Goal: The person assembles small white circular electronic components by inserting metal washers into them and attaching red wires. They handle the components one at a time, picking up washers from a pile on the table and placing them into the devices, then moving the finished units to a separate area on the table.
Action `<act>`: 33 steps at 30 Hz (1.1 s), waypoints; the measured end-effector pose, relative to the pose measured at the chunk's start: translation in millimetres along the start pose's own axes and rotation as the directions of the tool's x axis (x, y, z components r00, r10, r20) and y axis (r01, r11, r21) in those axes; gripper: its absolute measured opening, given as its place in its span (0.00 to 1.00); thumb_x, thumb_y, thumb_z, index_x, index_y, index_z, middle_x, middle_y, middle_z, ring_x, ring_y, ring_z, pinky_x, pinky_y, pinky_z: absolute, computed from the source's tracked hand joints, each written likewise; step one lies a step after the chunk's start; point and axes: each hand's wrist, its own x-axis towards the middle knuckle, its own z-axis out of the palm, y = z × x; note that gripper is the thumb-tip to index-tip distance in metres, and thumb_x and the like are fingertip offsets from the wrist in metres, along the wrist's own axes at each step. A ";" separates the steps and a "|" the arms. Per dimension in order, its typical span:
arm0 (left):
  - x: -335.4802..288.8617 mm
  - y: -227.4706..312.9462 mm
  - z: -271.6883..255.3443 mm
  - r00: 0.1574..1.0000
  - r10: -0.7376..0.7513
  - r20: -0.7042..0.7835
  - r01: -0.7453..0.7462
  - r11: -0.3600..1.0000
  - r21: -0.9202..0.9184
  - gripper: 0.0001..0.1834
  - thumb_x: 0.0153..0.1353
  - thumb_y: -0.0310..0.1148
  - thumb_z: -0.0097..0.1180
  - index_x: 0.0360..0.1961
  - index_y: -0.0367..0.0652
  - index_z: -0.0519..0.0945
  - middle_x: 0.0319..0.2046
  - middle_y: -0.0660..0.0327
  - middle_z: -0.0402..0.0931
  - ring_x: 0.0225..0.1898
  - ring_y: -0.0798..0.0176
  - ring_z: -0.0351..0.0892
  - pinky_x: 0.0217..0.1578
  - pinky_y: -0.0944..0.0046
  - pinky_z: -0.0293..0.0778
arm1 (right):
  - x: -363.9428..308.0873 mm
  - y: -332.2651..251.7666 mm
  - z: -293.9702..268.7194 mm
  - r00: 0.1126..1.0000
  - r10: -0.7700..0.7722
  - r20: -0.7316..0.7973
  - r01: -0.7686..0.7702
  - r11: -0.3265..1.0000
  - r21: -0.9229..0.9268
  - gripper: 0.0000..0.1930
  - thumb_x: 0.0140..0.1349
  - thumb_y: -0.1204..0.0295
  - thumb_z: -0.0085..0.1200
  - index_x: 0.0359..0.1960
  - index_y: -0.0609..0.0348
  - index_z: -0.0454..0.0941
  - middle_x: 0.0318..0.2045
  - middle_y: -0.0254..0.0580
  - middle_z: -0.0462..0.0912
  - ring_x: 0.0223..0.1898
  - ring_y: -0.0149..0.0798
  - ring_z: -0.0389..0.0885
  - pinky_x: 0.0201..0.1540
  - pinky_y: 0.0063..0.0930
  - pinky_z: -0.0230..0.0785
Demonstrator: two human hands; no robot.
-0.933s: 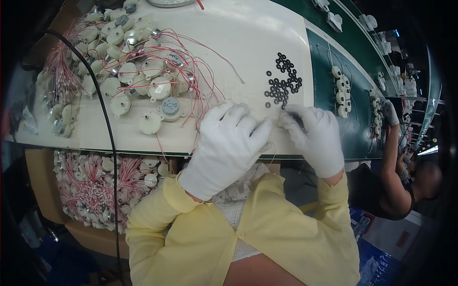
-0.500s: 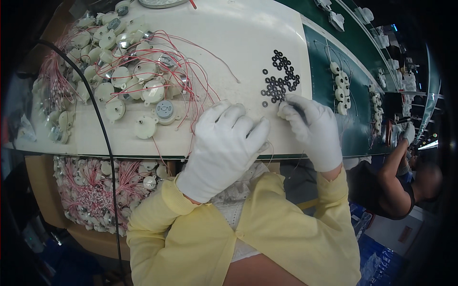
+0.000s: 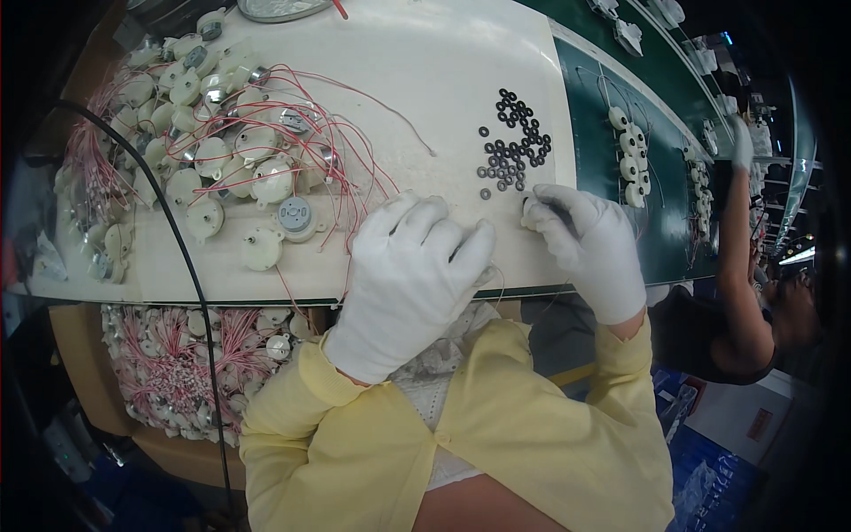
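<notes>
1. Head view, middle of the frame: my left hand [image 3: 412, 279], in a white glove, is curled with fingers bent over the bench [image 3: 443, 80]; I cannot tell what is inside it. A thin wire [image 3: 503, 282] shows just beside its fingertips.
2. Right of center, my right hand [image 3: 596, 253], also gloved, has thumb and fingers drawn narrow; a small dark bit shows at the tips, but I cannot tell whether it is gripped.
3. Just above that hand, black rings [image 3: 519, 146] lie clustered on the bench.
4. Upper left, round motors [image 3: 270, 182] with red wires [image 3: 363, 155] are heaped up.
5. Lower left, a cardboard box [image 3: 86, 363] holds more.
6. Right of the rings, white round parts [image 3: 631, 164] sit on a green mat [image 3: 596, 164].
</notes>
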 end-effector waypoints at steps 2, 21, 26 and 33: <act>0.2 -0.1 -0.3 1.000 0.004 -0.003 -0.004 1.000 0.001 0.24 0.50 0.45 0.72 0.48 0.50 0.85 0.34 0.62 0.77 0.46 0.53 0.82 0.50 0.48 0.76 | -0.2 1.6 -3.8 0.999 0.024 0.035 -0.028 0.993 0.118 0.09 0.68 0.73 0.63 0.46 0.64 0.84 0.32 0.46 0.90 0.34 0.42 0.90 0.38 0.33 0.79; 3.4 0.3 -1.4 1.000 0.001 0.002 -0.001 1.000 0.013 0.23 0.49 0.45 0.72 0.46 0.51 0.84 0.31 0.63 0.76 0.43 0.54 0.82 0.48 0.50 0.77 | -2.6 5.1 -7.0 0.986 -0.157 0.048 0.163 0.974 -0.160 0.10 0.63 0.70 0.67 0.43 0.58 0.86 0.28 0.45 0.88 0.28 0.51 0.86 0.33 0.40 0.77; 3.8 0.7 -1.7 1.000 -0.003 0.006 0.003 1.000 0.004 0.23 0.48 0.45 0.73 0.46 0.51 0.84 0.31 0.62 0.76 0.43 0.54 0.82 0.47 0.50 0.77 | -4.3 5.1 -9.6 0.996 -0.066 0.056 0.068 0.997 -0.046 0.11 0.62 0.70 0.67 0.44 0.58 0.85 0.30 0.45 0.89 0.31 0.49 0.88 0.35 0.38 0.78; 3.0 0.1 -0.9 1.000 0.005 0.000 -0.005 1.000 0.012 0.25 0.47 0.44 0.73 0.47 0.50 0.84 0.31 0.62 0.76 0.43 0.54 0.82 0.46 0.50 0.77 | 4.9 0.7 -0.4 1.000 -0.006 -0.025 0.009 0.992 0.127 0.11 0.63 0.71 0.66 0.45 0.60 0.85 0.32 0.43 0.90 0.33 0.47 0.89 0.36 0.36 0.79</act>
